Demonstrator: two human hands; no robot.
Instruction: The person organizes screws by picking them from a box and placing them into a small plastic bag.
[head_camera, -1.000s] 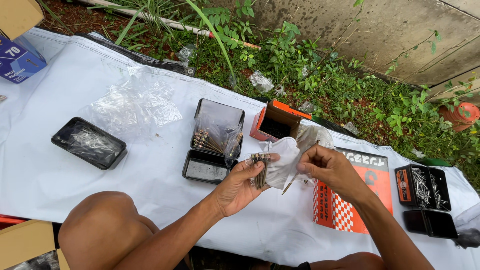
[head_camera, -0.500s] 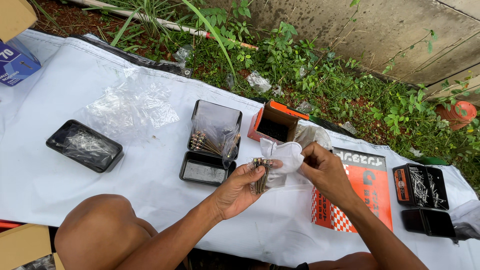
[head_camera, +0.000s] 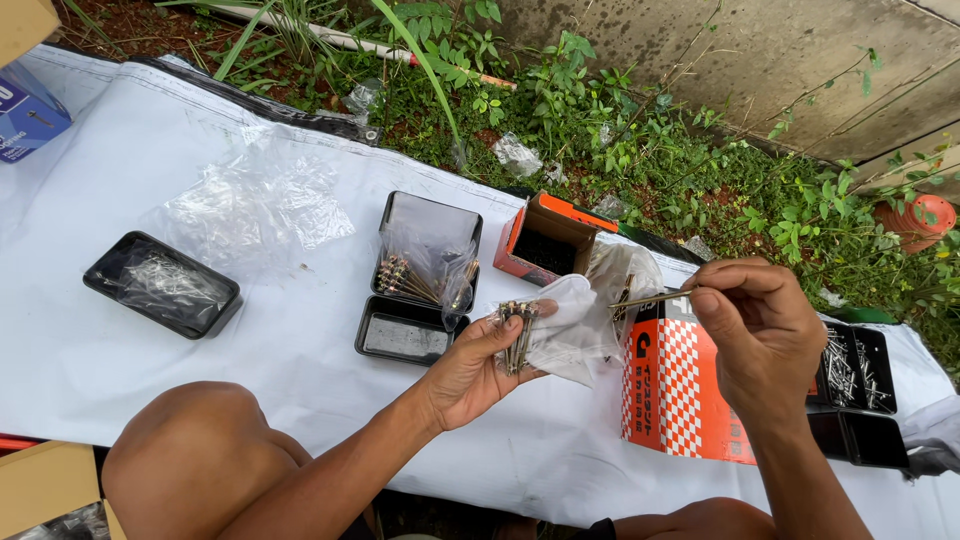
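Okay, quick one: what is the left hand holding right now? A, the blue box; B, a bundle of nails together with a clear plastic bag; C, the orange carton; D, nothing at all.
B: the left hand grips a bundle of nails against a clear plastic bag, while the right hand pinches a single nail clear of it.

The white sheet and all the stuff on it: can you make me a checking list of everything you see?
Surface: white sheet spread on the ground.
Job's things: bundle of nails and clear bag in the left hand; one nail pinched by the right hand.
Clutter: open black case with nails, black tray, orange box, checkered orange box, loose plastic wrap.
Hands: both holding.
Cables: nothing seen.
Surroundings: weeds, concrete wall.
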